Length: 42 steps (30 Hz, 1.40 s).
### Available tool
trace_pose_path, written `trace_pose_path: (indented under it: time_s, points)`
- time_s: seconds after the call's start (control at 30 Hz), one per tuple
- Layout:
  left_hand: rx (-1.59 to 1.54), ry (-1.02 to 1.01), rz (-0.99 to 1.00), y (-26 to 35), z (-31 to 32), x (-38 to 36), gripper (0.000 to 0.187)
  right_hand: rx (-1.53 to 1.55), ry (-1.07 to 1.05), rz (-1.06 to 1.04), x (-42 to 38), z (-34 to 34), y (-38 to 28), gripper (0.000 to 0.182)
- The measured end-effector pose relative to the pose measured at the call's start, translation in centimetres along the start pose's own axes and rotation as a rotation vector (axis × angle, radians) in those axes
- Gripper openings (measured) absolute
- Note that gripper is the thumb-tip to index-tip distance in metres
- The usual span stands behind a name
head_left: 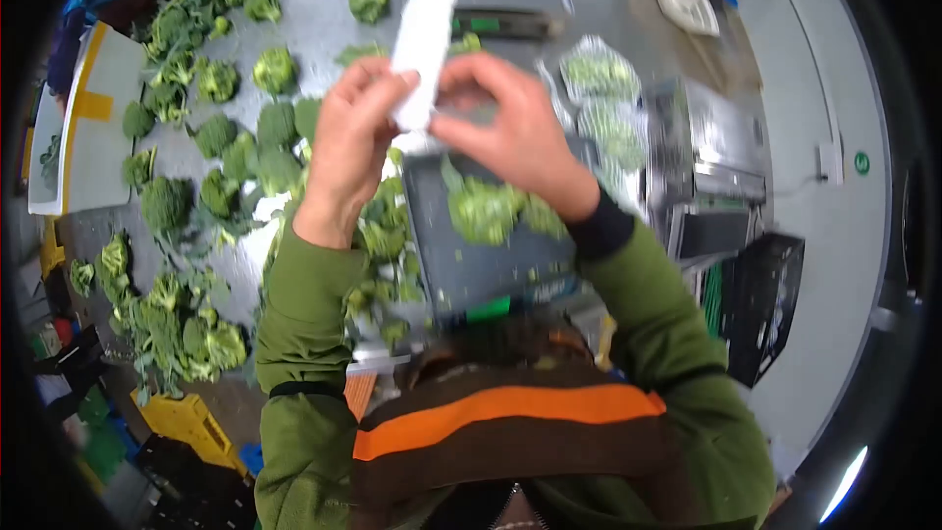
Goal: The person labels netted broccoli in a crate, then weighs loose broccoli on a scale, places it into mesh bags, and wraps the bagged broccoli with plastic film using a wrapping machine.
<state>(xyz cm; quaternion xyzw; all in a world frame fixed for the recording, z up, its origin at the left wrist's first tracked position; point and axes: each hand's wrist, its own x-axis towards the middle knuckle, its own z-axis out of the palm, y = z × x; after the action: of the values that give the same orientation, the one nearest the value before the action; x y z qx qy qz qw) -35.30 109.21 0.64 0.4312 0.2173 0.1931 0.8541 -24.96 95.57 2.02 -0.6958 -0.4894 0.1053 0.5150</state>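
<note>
While the left grip (345, 142) pinches it, a white strip (430, 25) extends forward.

Arms (677, 324) stretched forward, left hand (351, 128) pinching, right hand (515, 128) just beside it, fingers (489, 72) curved

Metal table (319, 15), loose broccoli heads (274, 71) on the left, dark tray (461, 280), bagged greens (601, 77) right
</note>
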Motion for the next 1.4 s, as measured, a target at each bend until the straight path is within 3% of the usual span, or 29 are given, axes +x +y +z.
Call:
trace_pose_path:
  time_s: [0.13, 0.17, 0.27, 0.33, 0.37, 0.4, 0.47, 0.53, 0.6, 0.67, 0.73, 0.8, 0.87, 0.93, 1.0, 1.03, 1.07, 1.13, 1.17, 1.23, 1.27, 1.3, 1.33, 1.37, 1.4]
  points:
    - [0.027, 0.077, 0.162, -1.4, 0.4, -4.6, 0.028, 0.105, 0.012, -0.054, -3.2, -0.1, -3.0, 0.026]
    - [-0.062, 0.172, 0.136, -0.9, 2.5, -6.3, 0.03, 0.032, 0.046, -0.107, -4.1, -0.4, -3.8, 0.025]
    - [-0.047, 0.147, 0.156, -2.3, 4.3, -9.0, 0.032, -0.037, 0.108, -0.16, -6.7, -1.5, -4.8, 0.022]
    - [-0.051, 0.108, 0.146, -2.5, 5.5, -10.4, 0.037, 0.016, -0.02, -0.092, -8.3, -3.1, -4.9, 0.02]
    - [0.058, 0.085, 0.201, -2.7, 5.9, -11.0, 0.04, 0.086, -0.096, 0.035, -9.1, -3.9, -5.3, 0.015]
    - [0.166, 0.059, 0.26, -2.8, 6.4, -11.4, 0.044, 0.088, -0.07, 0.035, -9.6, -4.5, -5.3, 0.015]
    - [0.353, -0.005, 0.29, -3.1, 7.3, -13.0, 0.047, 0.559, -0.186, 0.185, -10.7, -5.4, -5.3, 0.022]
    - [0.411, -0.225, 0.175, -3.3, 7.0, -13.8, 0.046, 0.658, -0.225, 0.205, -11.9, -7.0, -6.1, 0.023]
    - [0.37, -0.258, 0.12, -3.4, 7.0, -14.2, 0.046, 0.774, -0.323, 0.263, -12.7, -8.2, -6.3, 0.023]
    - [0.055, -0.341, -0.051, -3.1, 7.3, -14.9, 0.047, 0.837, -0.357, 0.27, -13.6, -8.8, -5.7, 0.023]
    - [0.123, -0.384, -0.062, -3.6, 6.5, -14.6, 0.046, 0.812, -0.374, 0.232, -14.5, -9.3, -5.7, 0.023]
    - [0.068, -0.258, -0.15, -3.7, 6.3, -14.9, 0.041, 0.805, -0.366, 0.194, -15.3, -9.9, -5.9, 0.021]
    - [-0.498, -0.198, -0.208, -4.5, 4.6, -12.9, 0.029, 0.726, -0.375, 0.199, -15.8, -10.2, -5.7, 0.019]
    - [-0.736, -0.192, -0.061, -4.2, 4.2, -11.9, 0.03, 0.628, -0.169, 0.321, -16.4, -8.6, -3.9, 0.019]
    - [-0.401, 0.022, 0.195, -4.6, 5.9, -12.5, 0.024, 0.319, 0.115, 0.264, -17.6, -5.9, -3.5, 0.016]
    - [0.233, 0.218, 0.523, -6.1, 5.9, -12.5, 0.018, 0.537, 0.08, 0.203, -18.5, -4.7, -6.0, 0.013]
    - [0.263, 0.307, 0.68, -6.9, 6.9, -12.6, 0.015, 0.751, 0.032, 0.14, -19.5, -4.0, -8.8, 0.012]
    - [0.499, 0.305, 0.707, -7.3, 8.5, -13.6, 0.019, 0.721, -0.318, -0.06, -20.5, -4.7, -13.3, 0.013]
    - [0.409, 0.314, 0.524, -7.4, 9.1, -14.2, 0.018, 0.725, -0.327, -0.073, -20.2, -4.4, -13.0, 0.013]
    - [0.272, 0.194, 0.469, -7.8, 9.2, -14.7, 0.018, 0.346, 0.18, -0.321, -19.1, -3.5, -11.0, 0.01]
    - [0.226, 0.147, 0.483, -8.1, 9.8, -15.4, 0.018, 0.316, 0.228, -0.147, -18.7, -4.0, -9.6, 0.008]
    - [0.307, 0.15, 0.434, -8.4, 10.5, -16.3, 0.019, 0.017, 0.32, -0.146, -18.2, -3.9, -6.7, 0.014]
    - [0.382, 0.166, 0.389, -9.0, 11.3, -17.2, 0.019, -0.121, 0.254, -0.229, -18.1, -4.4, -4.6, 0.023]
    - [0.371, -0.007, 0.41, -9.8, 11.9, -18.0, 0.02, 0.335, 0.108, 0.091, -19.1, -4.1, -2.5, 0.029]
    - [0.609, -0.098, 0.482, -10.1, 12.3, -18.7, 0.019, -0.173, 0.052, -0.063, -19.8, -5.5, -1.6, 0.034]
